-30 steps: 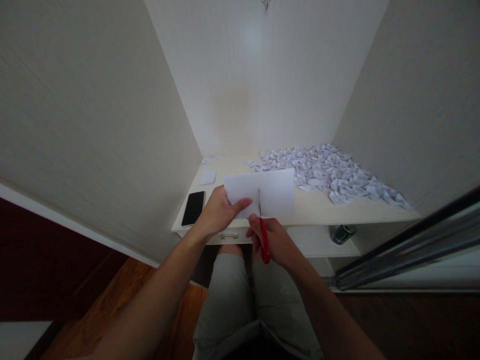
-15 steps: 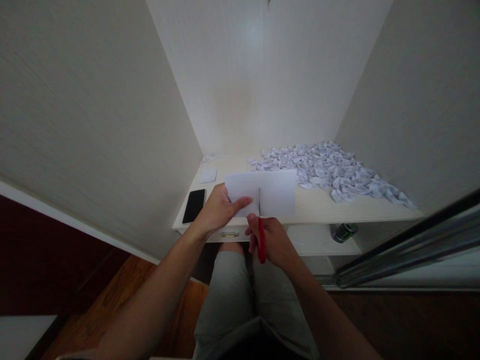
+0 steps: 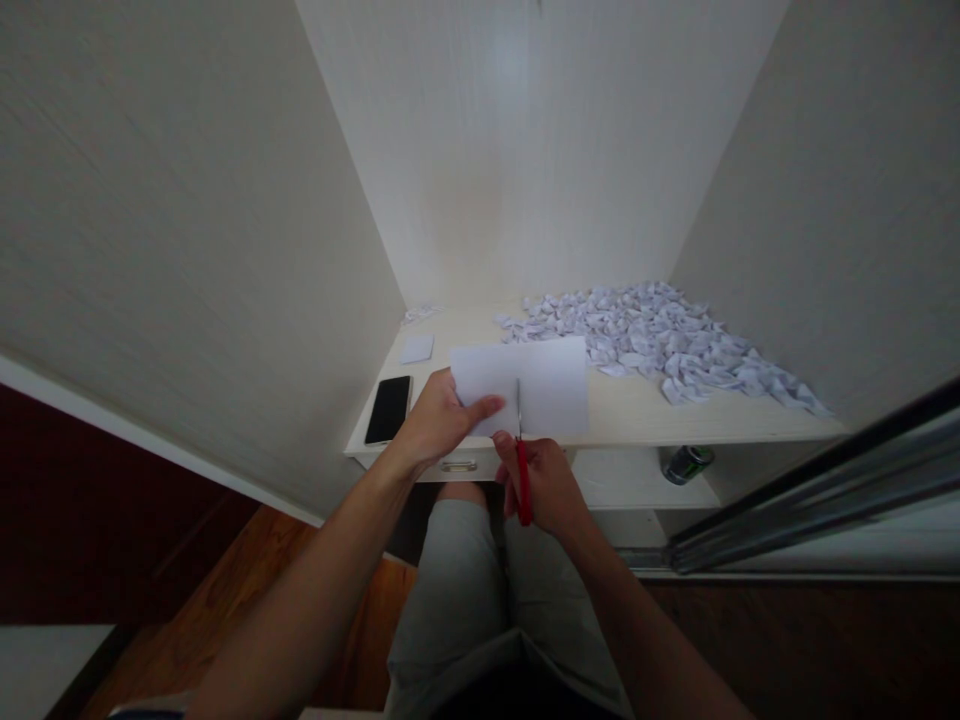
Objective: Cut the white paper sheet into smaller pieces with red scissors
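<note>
My left hand (image 3: 448, 412) pinches the left part of a white sheet of paper (image 3: 556, 385), thumb on top and the other fingers hidden under it. The sheet is held just above the front of the desk. My right hand (image 3: 544, 482) is closed round the red handles of a pair of scissors (image 3: 524, 485). Their blades point away from me and lie at the middle of the sheet, reaching in from its near edge. One blade shows above the paper.
A pile of crumpled paper pieces (image 3: 645, 330) covers the right side of the white desk (image 3: 450, 325). At the left lie a black phone (image 3: 388, 410) and a small stack of white paper (image 3: 416, 349). A dark can (image 3: 687, 464) lies on the shelf below. Walls enclose three sides.
The scissors and my right hand have shifted very slightly, and the right side of the sheet has tilted a little. My left hand keeps its hold in nearly the same place.
</note>
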Tool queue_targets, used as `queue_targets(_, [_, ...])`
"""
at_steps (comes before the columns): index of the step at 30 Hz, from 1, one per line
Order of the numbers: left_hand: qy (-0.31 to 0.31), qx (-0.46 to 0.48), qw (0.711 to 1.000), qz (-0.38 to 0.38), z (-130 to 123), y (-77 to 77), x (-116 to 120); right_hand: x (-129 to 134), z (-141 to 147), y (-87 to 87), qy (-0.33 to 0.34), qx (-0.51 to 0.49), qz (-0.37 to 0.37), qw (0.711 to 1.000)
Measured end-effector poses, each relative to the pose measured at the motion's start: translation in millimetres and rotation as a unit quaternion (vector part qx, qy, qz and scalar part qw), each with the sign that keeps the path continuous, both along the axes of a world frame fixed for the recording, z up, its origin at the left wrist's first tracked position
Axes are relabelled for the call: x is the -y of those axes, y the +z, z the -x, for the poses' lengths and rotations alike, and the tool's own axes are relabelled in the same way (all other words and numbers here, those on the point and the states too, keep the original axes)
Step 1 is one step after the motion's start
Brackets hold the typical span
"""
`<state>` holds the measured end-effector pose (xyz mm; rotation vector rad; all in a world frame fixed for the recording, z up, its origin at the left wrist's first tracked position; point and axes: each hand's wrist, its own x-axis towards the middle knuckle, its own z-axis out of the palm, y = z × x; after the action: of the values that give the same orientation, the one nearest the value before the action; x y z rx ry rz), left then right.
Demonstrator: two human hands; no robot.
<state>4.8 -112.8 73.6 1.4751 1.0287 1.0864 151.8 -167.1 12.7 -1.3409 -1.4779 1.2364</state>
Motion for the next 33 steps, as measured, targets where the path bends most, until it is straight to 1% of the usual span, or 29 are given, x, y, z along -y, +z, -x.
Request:
queue_targets(3, [-0.003,-0.007,1.000,0.003,0.0,-2.4,1.1,0.3,-2.6,1.3,0.011,-0.009,0.008,1.000])
queue_targets(7, [-0.006,-0.020,1.000,-0.005,-1.4,-2.1,3.3,0.2,-5.7,2.0,0.010,0.005,-0.004,1.000])
queue_targets(9, [0.001,-0.031,0.999,-0.008,-2.4,-0.8,3.9,0.3,-5.9,-0.1,0.013,0.003,-0.011,1.000])
queue_targets(12, [-0.012,-0.037,0.999,-0.004,-3.7,0.5,4.3,1.1,-5.2,-5.1,0.022,-0.016,-0.007,1.000])
queue_targets(15, [-0.013,-0.021,1.000,-0.006,-4.7,-0.2,5.9,1.8,-5.2,-8.9,0.015,-0.016,-0.002,1.000])
queue_targets(20, [0.011,-0.006,1.000,-0.010,-6.6,-2.6,11.2,2.0,-9.5,-9.0,0.006,0.019,-0.008,1.000])
queue_targets(23, [0.019,0.008,1.000,-0.001,-8.1,-4.2,13.3,1.6,-13.7,-6.5,0.009,0.032,-0.013,0.999])
queue_targets(27, [0.034,0.028,0.999,0.003,-11.0,-8.4,11.4,-3.3,-17.1,-5.5,0.028,0.025,-0.025,0.999])
queue_targets(30, [0.061,0.011,0.998,-0.013,-12.8,-13.7,4.5,-5.5,-18.9,-14.0,0.053,0.031,-0.037,0.997])
queue_targets(32, [0.077,0.007,0.997,-0.011,-12.5,-17.6,-2.1,-1.0,-21.8,-25.6,0.082,0.030,-0.017,0.996])
queue_targets(33, [0.082,0.013,0.997,-0.006,-11.8,-19.8,-5.6,3.4,-24.0,-32.2,0.102,0.025,0.008,0.994])
